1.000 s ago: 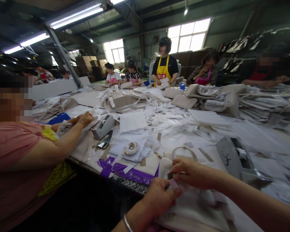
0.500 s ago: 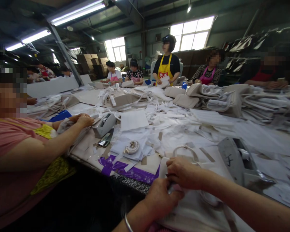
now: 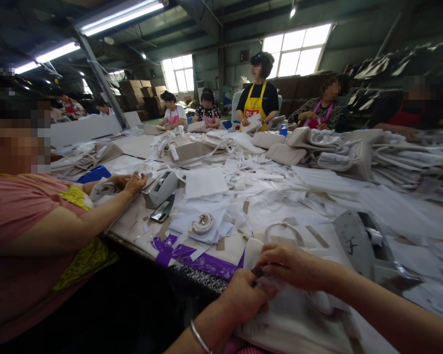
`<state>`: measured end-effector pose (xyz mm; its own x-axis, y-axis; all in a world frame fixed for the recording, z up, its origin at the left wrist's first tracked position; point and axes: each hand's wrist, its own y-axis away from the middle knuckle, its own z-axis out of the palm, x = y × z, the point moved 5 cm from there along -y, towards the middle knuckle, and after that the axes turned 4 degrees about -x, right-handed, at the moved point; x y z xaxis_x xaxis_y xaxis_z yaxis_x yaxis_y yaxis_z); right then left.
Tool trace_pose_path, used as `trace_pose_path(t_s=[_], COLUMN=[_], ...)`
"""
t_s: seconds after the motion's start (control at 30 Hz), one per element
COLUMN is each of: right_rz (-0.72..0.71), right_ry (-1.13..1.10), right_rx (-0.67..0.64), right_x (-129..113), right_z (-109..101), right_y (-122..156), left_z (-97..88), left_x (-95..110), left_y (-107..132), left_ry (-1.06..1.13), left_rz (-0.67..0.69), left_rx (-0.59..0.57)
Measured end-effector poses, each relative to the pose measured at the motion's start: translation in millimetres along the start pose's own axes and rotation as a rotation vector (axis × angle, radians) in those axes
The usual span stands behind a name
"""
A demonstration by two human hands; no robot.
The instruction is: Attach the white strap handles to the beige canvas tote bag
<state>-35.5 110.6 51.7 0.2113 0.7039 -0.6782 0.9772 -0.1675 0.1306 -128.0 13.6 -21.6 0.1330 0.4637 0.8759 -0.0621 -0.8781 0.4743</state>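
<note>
A beige handbag (image 3: 299, 319) lies at the table's near edge in front of me, its looped handle (image 3: 285, 227) pointing away. My left hand (image 3: 243, 296) rests over the bag's left side, fingers closed and pinching a small grey-brown piece (image 3: 257, 271). Just above and to the right, my right hand (image 3: 295, 265) has its fingers bent down onto the bag, their tips beside that piece. What lies under the right fingertips is hidden. Whitish wrapping shows on the bag between the hands.
A grey tape dispenser (image 3: 369, 246) stands to my right, another tape dispenser (image 3: 161, 189) to the left beside a phone (image 3: 163, 209). A coiled strap (image 3: 203, 223) lies on white sheets. A co-worker's hand (image 3: 135, 184) is at left. Stacked bags (image 3: 328, 147) stand farther back.
My right fingers have loosened and lifted slightly, and the grey-brown piece now shows between the hands. The left hand has shifted slightly left. The bag stays in place.
</note>
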Motion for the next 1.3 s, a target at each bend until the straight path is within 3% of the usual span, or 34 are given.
trace_pose_path(t_s=[0.23, 0.6, 0.77, 1.0, 1.3], right_rz=[0.070, 0.062, 0.074, 0.054, -0.040], right_ry=[-0.020, 0.213, 0.418, 0.496, 0.508], right_rx=[-0.055, -0.101, -0.157, -0.202, -0.098], right_x=[-4.2, -5.7, 2.7, 11.0, -0.5], right_z=[-3.3, 13.3, 21.0, 31.8, 35.6], right_y=[6.6, -9.4, -14.3, -23.7, -12.5], left_z=[4.7, 3.1, 4.0, 2.8, 5.3], left_x=[1.2, -9.8, -6.6, -2.5, -13.6], left_y=[0.3, -6.4, -5.4, -1.0, -8.0], left_ry=[-0.016, 0.013, 0.028, 0.032, -0.026], left_rz=[-0.009, 0.014, -0.013, -0.021, 0.006], left_rx=[0.030, 0.022, 0.020, 0.002, -0.033])
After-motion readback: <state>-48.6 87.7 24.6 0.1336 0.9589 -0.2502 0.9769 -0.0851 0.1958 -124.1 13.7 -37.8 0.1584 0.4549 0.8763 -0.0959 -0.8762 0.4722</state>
